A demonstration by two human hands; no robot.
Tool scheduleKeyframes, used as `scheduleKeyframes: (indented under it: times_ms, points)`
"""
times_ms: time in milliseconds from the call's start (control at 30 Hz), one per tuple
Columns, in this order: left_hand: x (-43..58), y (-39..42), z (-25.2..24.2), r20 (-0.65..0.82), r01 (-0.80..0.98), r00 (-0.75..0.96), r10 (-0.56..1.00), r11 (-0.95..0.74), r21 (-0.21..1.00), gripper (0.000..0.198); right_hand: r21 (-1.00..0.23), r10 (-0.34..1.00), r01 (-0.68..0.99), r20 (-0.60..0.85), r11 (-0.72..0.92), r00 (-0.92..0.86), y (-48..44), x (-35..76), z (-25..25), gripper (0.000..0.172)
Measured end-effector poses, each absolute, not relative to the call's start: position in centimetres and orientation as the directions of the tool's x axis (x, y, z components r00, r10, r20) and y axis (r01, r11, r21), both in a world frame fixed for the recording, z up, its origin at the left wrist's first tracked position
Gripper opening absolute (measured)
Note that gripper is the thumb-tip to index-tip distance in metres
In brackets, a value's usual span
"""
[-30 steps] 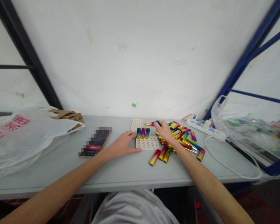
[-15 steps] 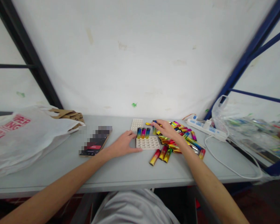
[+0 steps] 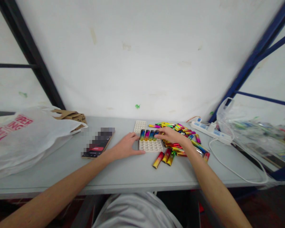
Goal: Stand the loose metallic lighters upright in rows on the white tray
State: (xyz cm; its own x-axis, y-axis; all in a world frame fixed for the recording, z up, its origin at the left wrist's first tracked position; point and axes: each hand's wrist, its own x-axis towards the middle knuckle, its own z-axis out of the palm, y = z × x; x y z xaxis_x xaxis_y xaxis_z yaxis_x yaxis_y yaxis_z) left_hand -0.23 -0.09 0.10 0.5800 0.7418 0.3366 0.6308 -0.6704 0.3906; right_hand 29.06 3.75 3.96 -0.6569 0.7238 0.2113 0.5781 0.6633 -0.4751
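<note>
"What's closest?"
"Loose lighters point(image 3: 158, 160) on the bench point(image 3: 125, 177), by the front right corner of the white tray point(image 3: 151, 147)."
"And the hands?"
"The left hand point(image 3: 125, 147) is spread wide, empty, at the tray's left corners. The right hand point(image 3: 169, 135) pinches a blue lighter point(image 3: 156, 135) beside three upright lighters point(image 3: 147, 135) along the back."
"Farther?"
"A second tray point(image 3: 140, 126), then the wall point(image 3: 142, 63)."

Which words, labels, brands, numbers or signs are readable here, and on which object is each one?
"PER", red, on the white plastic bag.
"ING", below it; neighbouring letters unclear.
Too small or blurred for reading: any print on the black rectangular phone, shiny multicoloured tubular casings.
</note>
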Motion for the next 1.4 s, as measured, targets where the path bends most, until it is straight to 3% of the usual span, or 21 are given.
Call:
scheduleKeyframes:
  times_ms: [167, 267, 367, 500, 600, 667, 833, 967, 1200, 1400]
  points:
    - [-0.2, -0.3, 0.3, 0.315, 0.643, 0.581, 0.751, -0.660, 0.387, 0.059, -0.546, 0.715, 0.551, 0.135, 0.631, -0.686, 4.3, 30.1, 3.9, 0.035]
    - [-0.1, -0.4, 0.5, 0.304, 0.656, 0.581, 0.755, -0.655, 0.375, 0.060, -0.559, 0.742, 0.547, 0.203, 0.623, -0.639, 5.8, 31.1, 3.9, 0.038]
    - [0.0, -0.4, 0.6, 0.289, 0.665, 0.583, 0.759, -0.650, 0.367, 0.061, -0.352, 0.788, 0.705, 0.313, 0.615, -0.531, 8.2, 30.8, 3.4, 0.031]
    - [0.0, -0.5, 0.6, 0.291, 0.661, 0.583, 0.758, -0.651, 0.372, 0.062, -0.041, 0.835, 0.855, 0.245, 0.516, -0.492, 10.6, 28.5, 2.4, 0.029]
    - [0.0, -0.6, 0.6, 0.288, 0.666, 0.578, 0.763, -0.646, 0.374, 0.064, 0.036, 0.838, 0.867, 0.238, 0.497, -0.490, 11.1, 27.4, 2.1, 0.020]
    - [0.0, -0.7, 0.6, 0.293, 0.666, 0.577, 0.762, -0.647, 0.372, 0.064, -0.026, 0.821, 0.852, 0.285, 0.523, -0.495, 11.1, 27.6, 2.3, 0.018]
    - [0.0, -0.6, 0.5, 0.322, 0.643, 0.580, 0.748, -0.664, 0.383, 0.061, -0.526, 0.853, 0.673, 0.352, 0.521, -0.385, 9.4, 29.5, 3.5, 0.039]
    - [0.0, -0.5, 0.4, 0.317, 0.645, 0.582, 0.749, -0.662, 0.381, 0.061, -0.734, 0.876, 0.479, 0.421, 0.481, -0.235, 7.2, 30.2, 3.8, 0.050]
    - [-0.1, -0.4, 0.5, 0.294, 0.664, 0.590, 0.752, -0.659, 0.355, 0.061, -0.906, 0.929, 0.209, 0.348, 0.368, -0.129, 5.7, 29.5, 2.7, 0.050]
    - [-0.2, -0.4, 0.6, 0.300, 0.654, 0.592, 0.748, -0.663, 0.363, 0.060, -0.947, 0.928, 0.065, 0.291, 0.313, -0.230, 5.4, 28.5, 2.4, 0.050]
